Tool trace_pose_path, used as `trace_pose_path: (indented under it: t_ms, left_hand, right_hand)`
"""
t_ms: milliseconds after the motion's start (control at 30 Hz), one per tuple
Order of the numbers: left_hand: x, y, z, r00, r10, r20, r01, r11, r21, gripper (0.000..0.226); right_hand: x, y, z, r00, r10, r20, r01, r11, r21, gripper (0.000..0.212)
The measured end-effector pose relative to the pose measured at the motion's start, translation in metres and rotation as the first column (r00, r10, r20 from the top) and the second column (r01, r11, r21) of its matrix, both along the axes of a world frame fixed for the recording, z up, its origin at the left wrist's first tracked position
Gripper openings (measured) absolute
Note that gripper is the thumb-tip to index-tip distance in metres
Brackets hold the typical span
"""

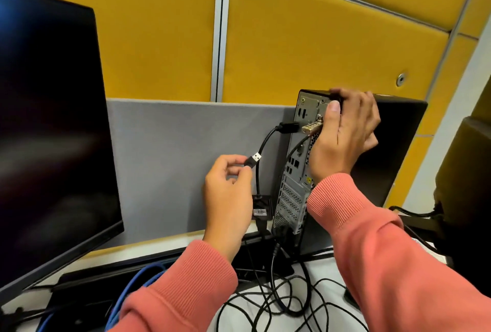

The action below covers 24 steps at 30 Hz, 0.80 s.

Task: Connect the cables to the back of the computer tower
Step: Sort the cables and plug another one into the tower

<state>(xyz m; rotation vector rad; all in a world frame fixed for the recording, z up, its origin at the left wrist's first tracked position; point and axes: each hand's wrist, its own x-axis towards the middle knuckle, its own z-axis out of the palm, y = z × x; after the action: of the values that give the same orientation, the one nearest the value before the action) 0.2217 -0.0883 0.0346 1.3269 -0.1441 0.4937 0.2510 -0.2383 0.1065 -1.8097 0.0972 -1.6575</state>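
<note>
The USB plug [254, 159] sits at centre frame, its black shell pinched by the left hand [228, 191]. Its metal tip and long axis point up and right toward the rear ports [293, 165] of the computer [393, 151], near on its right. The right hand [345, 135] grips the computer's top rear edge.

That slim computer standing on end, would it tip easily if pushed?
Probably, sideways: the tower stands tall and narrow, and the right hand grips its top edge, perhaps to steady it. It looks heavy for its size, given the metal back panel. The plugged-in cables might tug it too.
</note>
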Motion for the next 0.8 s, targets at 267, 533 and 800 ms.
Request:
trace_pose_path:
  t_ms: [267, 533, 800]
  left_hand:
    - [-0.005, -0.007, -0.002, 0.987, 0.115, 0.112, -0.116, 0.993, 0.002, 0.012]
    - [0.019, -0.007, -0.013, 0.993, 0.087, -0.085, -0.086, 0.996, 0.009, 0.017]
    - [0.007, -0.009, -0.009, 0.994, 0.068, 0.081, -0.064, 0.997, -0.049, 0.020]
  right_hand:
    - [0.002, -0.001, -0.002, 1.000, 0.000, 0.016, 0.000, 1.000, -0.001, 0.029]
    - [0.001, -0.001, -0.002, 1.000, 0.009, 0.007, -0.009, 1.000, 0.004, 0.028]
    - [0.000, 0.001, -0.002, 1.000, 0.015, 0.014, -0.015, 1.000, 0.005, 0.028]
